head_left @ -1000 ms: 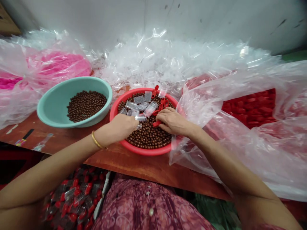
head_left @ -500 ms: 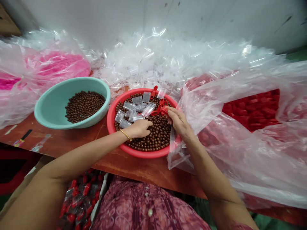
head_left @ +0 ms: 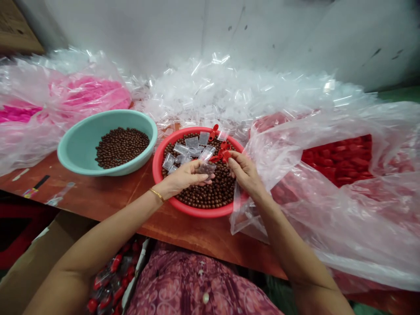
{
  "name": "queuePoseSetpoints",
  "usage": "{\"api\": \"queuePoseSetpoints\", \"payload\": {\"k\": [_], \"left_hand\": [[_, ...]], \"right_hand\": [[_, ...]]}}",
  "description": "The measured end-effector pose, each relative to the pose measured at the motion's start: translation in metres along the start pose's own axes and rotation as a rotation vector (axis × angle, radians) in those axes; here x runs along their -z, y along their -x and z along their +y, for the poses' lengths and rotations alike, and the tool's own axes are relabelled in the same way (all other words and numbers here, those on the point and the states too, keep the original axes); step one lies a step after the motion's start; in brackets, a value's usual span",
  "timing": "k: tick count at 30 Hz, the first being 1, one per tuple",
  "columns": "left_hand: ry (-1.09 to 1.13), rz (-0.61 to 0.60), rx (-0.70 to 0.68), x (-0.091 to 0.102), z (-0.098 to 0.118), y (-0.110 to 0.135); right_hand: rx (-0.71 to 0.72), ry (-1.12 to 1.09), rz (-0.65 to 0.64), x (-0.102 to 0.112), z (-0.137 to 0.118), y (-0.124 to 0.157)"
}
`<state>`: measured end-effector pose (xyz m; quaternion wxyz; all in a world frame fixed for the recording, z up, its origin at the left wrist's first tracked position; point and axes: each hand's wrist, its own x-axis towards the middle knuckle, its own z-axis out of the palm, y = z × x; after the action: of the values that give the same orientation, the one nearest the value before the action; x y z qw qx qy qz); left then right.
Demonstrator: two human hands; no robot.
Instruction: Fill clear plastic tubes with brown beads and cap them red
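Note:
My left hand (head_left: 188, 177) is closed on a small clear plastic box (head_left: 207, 168), held over the red basin (head_left: 158, 173). Brown balls show through its wall. Pinched in the fingers of my right hand (head_left: 243, 170) is a red cap (head_left: 226, 156), close to the box but apart from it. Below both hands, brown round balls (head_left: 210, 194) fill the basin. On top of them lie several clear boxes (head_left: 192, 143) and a few red caps (head_left: 215, 131).
A teal basin (head_left: 70, 151) with brown balls stands to the left. Clear boxes (head_left: 210, 96) heap along the wall. Pink pieces (head_left: 92, 92) sit bagged at left, red caps (head_left: 337, 159) in an open bag at right. Below the table, a carton holds red-capped boxes (head_left: 114, 280).
My left hand has risen from the balls and turned, now with a clear box in its fingers. My right hand stays near the same place with the red cap.

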<state>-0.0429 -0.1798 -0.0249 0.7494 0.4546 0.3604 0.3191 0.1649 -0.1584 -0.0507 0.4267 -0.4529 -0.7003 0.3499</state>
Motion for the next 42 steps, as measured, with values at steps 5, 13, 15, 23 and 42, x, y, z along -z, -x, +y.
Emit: {"api": "queuePoseSetpoints", "payload": {"k": [5,13,15,23,42], "left_hand": [[-0.047,0.025,-0.133,-0.003,-0.007,0.009],[-0.097,0.01,-0.168,-0.002,-0.016,0.006],[-0.083,-0.025,-0.138,-0.001,-0.017,0.008],[-0.035,-0.07,-0.099,0.001,-0.014,0.016],[-0.182,0.087,-0.228,-0.005,-0.02,0.013]], "right_hand": [[-0.092,-0.184,0.019,-0.011,-0.026,0.011],[0.014,-0.085,-0.085,-0.014,-0.052,0.007],[0.062,-0.046,-0.146,-0.013,-0.052,0.003],[0.115,-0.016,-0.292,-0.013,-0.048,-0.006],[-0.162,-0.162,-0.154,-0.025,-0.033,0.002]]}}
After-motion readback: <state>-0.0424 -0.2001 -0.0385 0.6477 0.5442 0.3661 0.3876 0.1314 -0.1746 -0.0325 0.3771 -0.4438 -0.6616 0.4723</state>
